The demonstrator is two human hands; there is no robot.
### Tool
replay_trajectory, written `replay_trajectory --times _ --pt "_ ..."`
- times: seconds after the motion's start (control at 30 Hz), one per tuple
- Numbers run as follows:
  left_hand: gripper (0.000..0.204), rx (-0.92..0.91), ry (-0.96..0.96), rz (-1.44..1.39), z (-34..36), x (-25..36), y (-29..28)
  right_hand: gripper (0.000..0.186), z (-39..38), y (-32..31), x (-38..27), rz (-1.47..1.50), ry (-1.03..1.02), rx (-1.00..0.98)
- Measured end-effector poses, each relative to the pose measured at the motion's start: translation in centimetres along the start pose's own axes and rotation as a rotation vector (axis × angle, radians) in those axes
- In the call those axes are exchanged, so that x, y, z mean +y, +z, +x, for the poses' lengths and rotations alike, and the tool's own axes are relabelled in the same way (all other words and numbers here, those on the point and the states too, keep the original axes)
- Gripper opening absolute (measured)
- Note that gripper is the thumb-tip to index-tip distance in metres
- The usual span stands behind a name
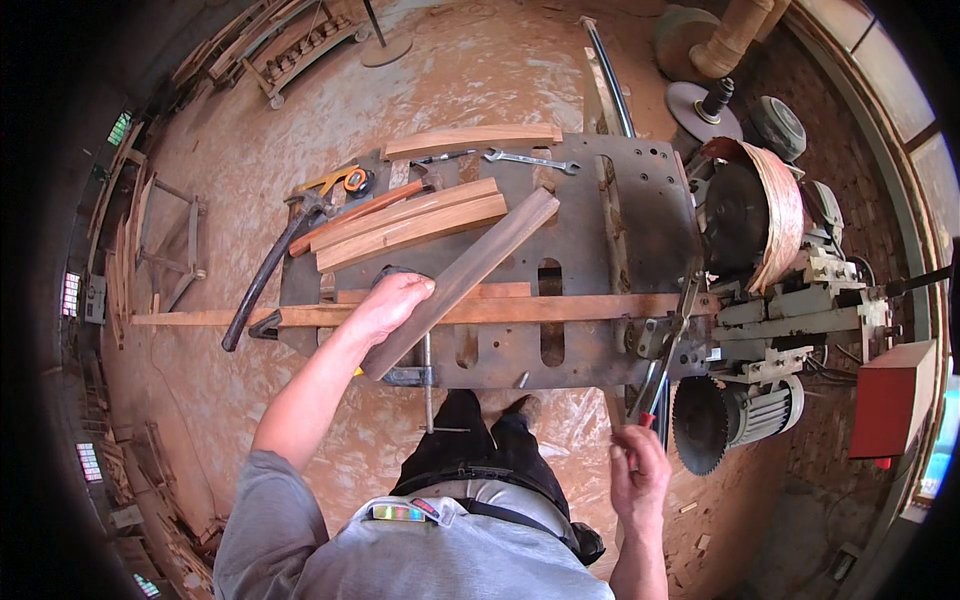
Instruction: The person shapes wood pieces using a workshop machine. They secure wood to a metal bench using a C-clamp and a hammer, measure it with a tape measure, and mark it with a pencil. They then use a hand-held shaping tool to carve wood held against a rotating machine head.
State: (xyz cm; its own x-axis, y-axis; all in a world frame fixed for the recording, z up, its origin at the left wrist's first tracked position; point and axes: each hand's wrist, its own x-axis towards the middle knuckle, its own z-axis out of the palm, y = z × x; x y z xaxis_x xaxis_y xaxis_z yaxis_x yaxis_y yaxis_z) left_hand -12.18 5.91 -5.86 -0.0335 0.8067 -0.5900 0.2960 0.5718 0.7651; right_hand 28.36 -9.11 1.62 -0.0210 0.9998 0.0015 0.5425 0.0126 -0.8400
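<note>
My left hand (395, 305) grips a long dark wooden board (470, 275) held diagonally over the metal table (650, 240). Beneath it a long wooden strip (230, 318) crosses the table, with a clamp (427, 385) hanging at the front edge near that hand. My right hand (640, 465) has curled fingers at the red handle of a metal clamp tool (657, 365) at the table's right front. Lighter wooden pieces (410, 225), a black hammer (265, 280), a second hammer (365, 210), a tape measure (356, 182) and a wrench (530, 160) lie behind the board.
At the right stand a sanding drum (735, 220), a motor with a circular saw blade (700, 425) and a red box (880, 410). Stacked timber (125, 250), a wooden frame (185, 250) and a wheeled rack (295, 55) are on the left and back.
</note>
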Motion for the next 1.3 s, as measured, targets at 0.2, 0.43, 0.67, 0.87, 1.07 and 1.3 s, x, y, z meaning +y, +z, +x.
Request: replay_trajectory --times 0.2,0.43,0.67,0.87,1.07,1.3 --pt "0.037 0.047 0.109 -0.206 -0.8 0.6 2.8 0.022 -0.1 -3.7 4.8 -0.030 -0.024 0.236" --pt "0.061 -0.417 -0.016 -0.837 0.8 1.1 2.6 0.035 2.5 -1.9 6.3 -0.033 0.143 0.212" --pt "0.059 -0.522 -0.148 -1.000 3.7 2.5 3.0 0.058 3.1 2.3 10.1 0.115 0.399 0.161" --pt "0.056 -0.556 -0.166 -1.010 6.1 3.0 2.0 0.053 5.2 3.0 10.1 0.247 0.495 0.147" --pt "0.059 -0.557 -0.177 -0.981 5.8 2.2 2.1 0.047 4.8 2.9 9.5 0.370 0.685 0.101" --pt "0.058 -0.544 -0.126 -0.968 5.5 1.6 2.8 0.038 2.9 3.6 8.8 0.361 0.693 0.099"
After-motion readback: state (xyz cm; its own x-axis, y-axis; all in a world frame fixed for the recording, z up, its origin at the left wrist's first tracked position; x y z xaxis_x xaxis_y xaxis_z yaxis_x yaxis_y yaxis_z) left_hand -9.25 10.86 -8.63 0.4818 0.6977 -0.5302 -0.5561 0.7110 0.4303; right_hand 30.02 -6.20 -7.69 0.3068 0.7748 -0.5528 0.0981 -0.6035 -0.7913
